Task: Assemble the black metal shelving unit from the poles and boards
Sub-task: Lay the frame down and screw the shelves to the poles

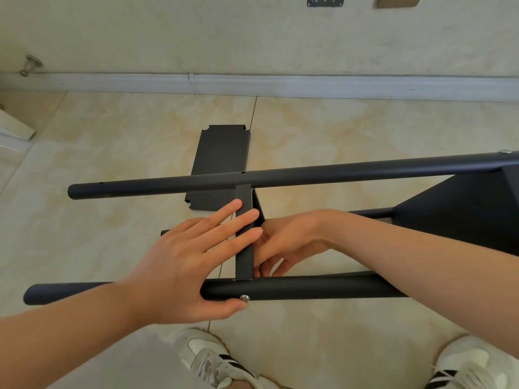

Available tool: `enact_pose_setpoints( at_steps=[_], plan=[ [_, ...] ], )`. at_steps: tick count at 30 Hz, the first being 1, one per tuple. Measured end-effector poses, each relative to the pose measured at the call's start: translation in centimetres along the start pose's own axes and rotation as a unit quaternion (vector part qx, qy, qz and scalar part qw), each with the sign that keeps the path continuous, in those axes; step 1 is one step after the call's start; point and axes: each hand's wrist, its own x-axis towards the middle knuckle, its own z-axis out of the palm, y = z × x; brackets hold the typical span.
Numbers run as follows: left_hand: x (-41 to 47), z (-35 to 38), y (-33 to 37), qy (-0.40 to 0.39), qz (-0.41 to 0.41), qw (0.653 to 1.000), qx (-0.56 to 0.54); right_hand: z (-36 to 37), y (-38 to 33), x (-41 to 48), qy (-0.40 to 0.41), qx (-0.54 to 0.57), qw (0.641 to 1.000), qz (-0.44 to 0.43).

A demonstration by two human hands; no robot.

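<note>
The black shelving frame lies on its side on the tile floor. Its far pole (168, 183) and near pole (309, 287) run left to right. A middle board (245, 262) stands edge-on between them. My left hand (179, 265) presses straight fingers on that edge, and its thumb lies under the near pole beside a silver screw (244, 298). My right hand (292, 237) reaches in behind the board with fingers curled at its right side; the fingertips are partly hidden. Another board (463, 209) sits fixed at the right end.
A loose black board (222, 153) lies flat on the floor beyond the far pole. A lower pole (370, 213) shows beneath the frame. The wall's white baseboard (280, 85) runs across the back. My two shoes (207, 357) (471, 363) stand at the bottom.
</note>
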Motion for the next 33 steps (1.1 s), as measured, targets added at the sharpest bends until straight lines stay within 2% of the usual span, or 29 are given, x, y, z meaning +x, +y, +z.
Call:
enact_pose_setpoints(
  at_steps=[18, 33],
  plan=[
    [0.06, -0.15, 0.11, -0.002, -0.002, 1.000, 0.008, -0.36, -0.19, -0.64, -0.014, -0.001, 1.000, 0.007],
    [-0.02, 0.00, -0.02, -0.004, -0.001, 1.000, 0.011, 0.01, -0.29, -0.12, 0.022, -0.018, 1.000, 0.009]
  ],
)
